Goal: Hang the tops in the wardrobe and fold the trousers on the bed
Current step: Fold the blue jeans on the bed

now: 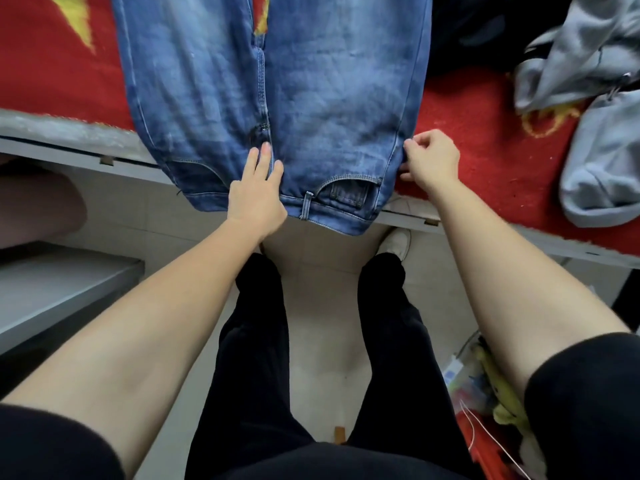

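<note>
Left hand (258, 194) spread flat on jeans (277, 98) fly, pinning them; right hand (429, 159) pinching side seam, likely squaring for fold on bed (485, 140)

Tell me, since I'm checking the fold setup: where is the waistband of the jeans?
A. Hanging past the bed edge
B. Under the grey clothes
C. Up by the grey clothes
A: the jeans lie legs away, their waistband overhanging the bed edge toward the person.
</note>
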Action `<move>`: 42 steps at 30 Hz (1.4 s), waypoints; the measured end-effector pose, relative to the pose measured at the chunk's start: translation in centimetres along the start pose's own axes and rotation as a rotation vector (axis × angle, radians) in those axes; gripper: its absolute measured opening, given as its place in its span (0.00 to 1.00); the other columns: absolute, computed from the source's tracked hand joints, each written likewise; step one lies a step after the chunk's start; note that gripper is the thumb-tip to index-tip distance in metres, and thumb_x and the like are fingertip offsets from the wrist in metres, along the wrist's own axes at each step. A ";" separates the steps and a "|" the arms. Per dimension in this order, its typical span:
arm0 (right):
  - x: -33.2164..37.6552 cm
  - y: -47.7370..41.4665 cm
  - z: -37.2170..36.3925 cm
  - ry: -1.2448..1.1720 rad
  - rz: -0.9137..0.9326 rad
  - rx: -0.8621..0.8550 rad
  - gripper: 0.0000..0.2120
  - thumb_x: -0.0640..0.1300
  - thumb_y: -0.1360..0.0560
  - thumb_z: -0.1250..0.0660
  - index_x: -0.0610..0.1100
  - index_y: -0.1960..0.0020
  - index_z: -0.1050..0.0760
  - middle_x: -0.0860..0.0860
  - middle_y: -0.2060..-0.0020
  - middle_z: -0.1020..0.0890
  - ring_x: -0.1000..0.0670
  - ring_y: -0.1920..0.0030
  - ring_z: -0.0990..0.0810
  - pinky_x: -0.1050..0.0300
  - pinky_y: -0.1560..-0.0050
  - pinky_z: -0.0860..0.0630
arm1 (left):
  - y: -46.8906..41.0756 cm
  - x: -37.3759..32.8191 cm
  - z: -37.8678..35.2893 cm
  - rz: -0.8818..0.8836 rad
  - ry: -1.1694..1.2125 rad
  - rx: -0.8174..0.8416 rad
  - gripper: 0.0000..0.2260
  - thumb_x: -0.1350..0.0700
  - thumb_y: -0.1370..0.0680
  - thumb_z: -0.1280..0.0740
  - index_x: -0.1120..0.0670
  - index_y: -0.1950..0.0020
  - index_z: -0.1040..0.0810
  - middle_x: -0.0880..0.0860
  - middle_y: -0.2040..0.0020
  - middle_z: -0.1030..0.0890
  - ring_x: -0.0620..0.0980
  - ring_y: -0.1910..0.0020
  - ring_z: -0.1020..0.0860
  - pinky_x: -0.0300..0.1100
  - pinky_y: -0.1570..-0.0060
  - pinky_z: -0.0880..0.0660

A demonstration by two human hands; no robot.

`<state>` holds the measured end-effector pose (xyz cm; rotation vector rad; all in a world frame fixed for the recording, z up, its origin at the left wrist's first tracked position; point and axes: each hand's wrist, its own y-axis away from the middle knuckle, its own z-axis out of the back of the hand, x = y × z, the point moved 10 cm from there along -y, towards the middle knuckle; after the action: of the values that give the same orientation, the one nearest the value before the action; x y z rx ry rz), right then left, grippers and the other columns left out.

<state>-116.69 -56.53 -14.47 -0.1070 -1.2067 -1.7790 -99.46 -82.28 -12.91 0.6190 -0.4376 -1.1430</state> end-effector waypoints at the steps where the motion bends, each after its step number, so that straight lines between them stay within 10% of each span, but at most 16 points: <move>1: 0.5 -0.2 -0.2 0.032 -0.001 0.031 0.02 0.43 0.26 0.37 0.49 0.57 0.27 0.48 0.62 0.16 0.50 0.67 0.15 0.54 0.66 0.17 | 0.1 0.0 0.1 0.000 0.006 -0.010 0.32 0.58 0.25 0.38 0.54 0.22 0.43 0.54 0.19 0.55 0.54 0.20 0.55 0.53 0.42 0.29; 4: 1.2 -0.5 0.2 0.077 0.007 0.047 0.04 0.49 0.29 0.40 0.52 0.56 0.28 0.51 0.65 0.17 0.50 0.65 0.14 0.52 0.63 0.16 | 1.0 -0.7 1.9 0.003 0.125 -0.203 0.23 0.58 0.26 0.37 0.60 0.31 0.31 0.61 0.22 0.42 0.60 0.23 0.43 0.58 0.36 0.33; 8: 2.2 -1.8 1.0 -0.058 0.028 -0.036 0.16 0.62 0.29 0.42 0.51 0.56 0.24 0.49 0.57 0.14 0.44 0.52 0.15 0.39 0.43 0.21 | 3.7 -6.1 5.1 -0.172 0.282 -0.595 0.10 0.53 0.26 0.36 0.59 0.53 0.23 0.59 0.53 0.24 0.61 0.54 0.25 0.52 0.58 0.32; 14: 5.0 -3.6 0.7 -0.118 0.173 -0.029 0.14 0.63 0.26 0.33 0.52 0.54 0.21 0.56 0.54 0.16 0.53 0.51 0.17 0.43 0.43 0.20 | 0.9 -14.6 0.6 -0.091 0.213 -0.239 0.28 0.32 0.26 0.37 0.56 0.44 0.26 0.54 0.45 0.26 0.56 0.46 0.28 0.51 0.52 0.29; 21: 5.7 -3.5 -0.2 -0.257 0.115 0.114 0.05 0.49 0.20 0.35 0.49 0.53 0.24 0.51 0.57 0.20 0.51 0.59 0.23 0.52 0.57 0.19 | 0.0 -14.5 0.5 -0.112 0.264 -0.213 0.13 0.51 0.27 0.31 0.54 0.46 0.25 0.52 0.47 0.24 0.54 0.47 0.26 0.46 0.58 0.33; 30: 19.7 3.7 -3.6 -0.100 0.372 -0.059 0.12 0.41 0.23 0.37 0.49 0.65 0.31 0.47 0.60 0.23 0.48 0.55 0.24 0.47 0.47 0.25 | 2.3 -1.4 3.3 0.083 1.204 -0.013 0.13 0.64 0.32 0.30 0.51 0.70 0.30 0.46 0.73 0.29 0.41 0.73 0.33 0.37 0.69 0.35; 37: 29.7 11.2 -17.5 0.051 0.711 0.029 0.06 0.44 0.21 0.36 0.42 0.54 0.28 0.48 0.53 0.24 0.54 0.52 0.28 0.65 0.49 0.34 | 4.2 15.6 3.3 0.354 1.424 -0.223 0.09 0.63 0.42 0.37 0.53 0.71 0.37 0.48 0.74 0.35 0.46 0.72 0.36 0.42 0.72 0.40; 42: 32.0 13.1 -29.3 0.234 0.899 0.149 0.05 0.43 0.20 0.38 0.44 0.53 0.30 0.47 0.51 0.25 0.48 0.45 0.26 0.64 0.47 0.36 | 3.9 24.2 -2.8 0.539 1.386 -0.201 0.06 0.63 0.30 0.34 0.52 0.63 0.25 0.48 0.65 0.23 0.46 0.64 0.26 0.42 0.63 0.29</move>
<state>-112.69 -100.27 -3.53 -0.2937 -0.9007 -0.8856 -86.27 -103.17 -12.22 0.8874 0.6703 -0.0732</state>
